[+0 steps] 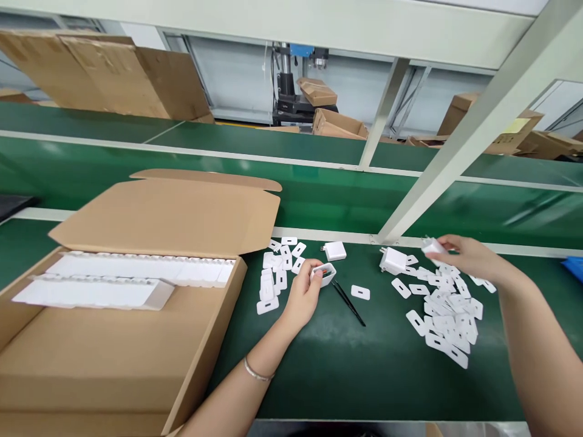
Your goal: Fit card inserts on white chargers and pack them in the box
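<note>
My left hand [304, 292] is closed round a white charger housing [328, 280], whose open end shows some orange and dark parts inside. Black tweezers [350, 303] lie on the green table just right of it, beside a single white cover plate [360, 292]. Farther right, my right hand [467, 258] grips a white plug charger [432, 247] above a loose pile of white cover plates [449, 315]. A second plug charger [393, 260] rests left of that pile, and a third charger [335, 250] stands behind my left hand. More plates [268, 282] lie scattered to its left.
An open cardboard box [113, 358] fills the left side, with rows of white pieces [141, 267] along its far part. A slanted white frame post [437, 176] rises behind the chargers. A blue object [574, 267] sits at the right edge. Cardboard boxes stand behind the green panel.
</note>
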`<move>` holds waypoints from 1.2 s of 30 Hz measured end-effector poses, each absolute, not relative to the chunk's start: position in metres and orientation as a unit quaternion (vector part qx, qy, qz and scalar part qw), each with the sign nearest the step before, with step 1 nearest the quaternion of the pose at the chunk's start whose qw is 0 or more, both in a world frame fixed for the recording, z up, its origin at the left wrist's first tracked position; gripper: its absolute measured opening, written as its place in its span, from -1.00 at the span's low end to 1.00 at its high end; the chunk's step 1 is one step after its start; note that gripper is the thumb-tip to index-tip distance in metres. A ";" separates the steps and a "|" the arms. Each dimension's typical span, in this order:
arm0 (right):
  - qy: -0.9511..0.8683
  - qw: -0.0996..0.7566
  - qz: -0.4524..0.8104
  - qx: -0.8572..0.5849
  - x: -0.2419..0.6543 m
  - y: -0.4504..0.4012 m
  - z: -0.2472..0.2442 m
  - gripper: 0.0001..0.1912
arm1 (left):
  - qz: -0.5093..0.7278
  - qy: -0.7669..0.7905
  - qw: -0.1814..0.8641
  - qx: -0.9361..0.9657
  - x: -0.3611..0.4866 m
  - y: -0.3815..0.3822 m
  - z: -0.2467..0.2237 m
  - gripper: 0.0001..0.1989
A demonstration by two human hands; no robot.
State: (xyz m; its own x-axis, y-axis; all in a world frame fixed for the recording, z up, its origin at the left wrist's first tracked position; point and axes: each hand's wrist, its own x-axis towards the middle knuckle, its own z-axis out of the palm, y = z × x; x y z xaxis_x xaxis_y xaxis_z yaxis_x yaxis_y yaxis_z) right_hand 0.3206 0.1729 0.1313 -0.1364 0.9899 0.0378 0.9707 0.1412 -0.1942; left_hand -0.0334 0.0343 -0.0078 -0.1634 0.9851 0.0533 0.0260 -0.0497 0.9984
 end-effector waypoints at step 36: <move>-0.904 0.069 0.150 -0.394 0.240 0.070 0.028 -0.68 | 0.598 0.386 0.501 0.492 -0.036 0.028 -0.002 -0.56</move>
